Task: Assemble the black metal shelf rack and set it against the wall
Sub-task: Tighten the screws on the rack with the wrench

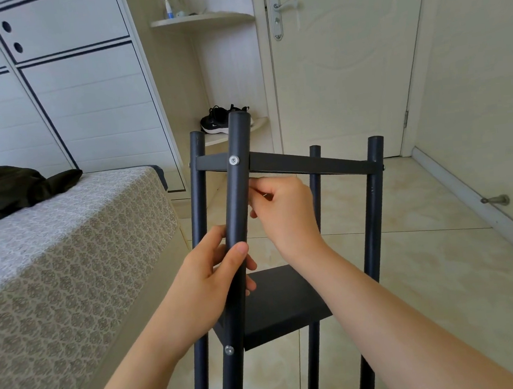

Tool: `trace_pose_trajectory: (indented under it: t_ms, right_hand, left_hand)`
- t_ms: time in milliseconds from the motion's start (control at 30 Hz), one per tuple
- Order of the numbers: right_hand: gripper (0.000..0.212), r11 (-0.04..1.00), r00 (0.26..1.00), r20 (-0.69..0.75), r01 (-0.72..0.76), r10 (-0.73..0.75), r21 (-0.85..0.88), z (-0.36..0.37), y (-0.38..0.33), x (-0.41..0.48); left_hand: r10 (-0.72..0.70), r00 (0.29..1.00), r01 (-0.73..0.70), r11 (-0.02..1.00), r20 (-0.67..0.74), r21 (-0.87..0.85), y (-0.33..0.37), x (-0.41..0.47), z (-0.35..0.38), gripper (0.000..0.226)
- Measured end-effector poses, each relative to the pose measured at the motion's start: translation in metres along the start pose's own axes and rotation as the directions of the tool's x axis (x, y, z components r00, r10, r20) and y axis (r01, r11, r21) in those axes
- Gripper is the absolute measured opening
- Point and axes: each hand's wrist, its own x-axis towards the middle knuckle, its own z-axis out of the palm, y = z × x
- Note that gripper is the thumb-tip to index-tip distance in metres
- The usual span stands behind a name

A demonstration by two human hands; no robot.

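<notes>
Left hand [221,268] fingers clasp shelf rack [308,163] near post [238,183]; right hand [283,210] fingers curled beside post (grasp unclear).

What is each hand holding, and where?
Left hand grips the nearest rack post below the top shelf. Right hand curls beside that post; any hold is unclear.

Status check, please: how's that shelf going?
Left hand grips front post. Right hand curled beside it, contents unclear. Rack upright, shelves screwed on. Bed close left.
</notes>
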Motion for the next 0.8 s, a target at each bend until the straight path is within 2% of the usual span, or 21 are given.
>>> trace_pose_trajectory:
  t_ms: [200, 367, 533, 633, 800]
  right_hand:
    - [0.017, 0.994, 0.977, -0.19, 0.103, -0.096, 0.03, 0.017, 0.01, -0.004]
    - [0.018, 0.992, 0.959, -0.274, 0.099, -0.075, 0.074, 0.025, 0.014, -0.004]
    - [0.014, 0.988, 0.985, -0.174, 0.03, -0.003, 0.154, 0.021, 0.011, -0.002]
    - [0.019, 0.988, 0.998, -0.058, 0.003, 0.006, 0.152, 0.01, 0.011, -0.001]
    - [0.029, 0.989, 0.999, -0.011, -0.032, 0.034, 0.144, -0.016, 0.009, -0.003]
  left_hand:
    - [0.019, 1.0, -0.019, 1.0, 0.019, 0.004, -0.001, 0.0, -0.002, 0.037]
    - [0.036, 0.999, -0.036, 0.999, 0.015, 0.006, -0.001, 0.003, 0.001, 0.033]
    - [0.038, 0.999, -0.038, 0.999, 0.011, -0.008, -0.001, 0.006, 0.003, 0.035]
    - [0.039, 0.999, -0.039, 0.999, 0.01, -0.001, -0.001, 0.007, 0.002, 0.038]
    - [0.024, 1.0, -0.024, 1.0, 0.018, -0.003, 0.0, 0.007, 0.0, 0.038]
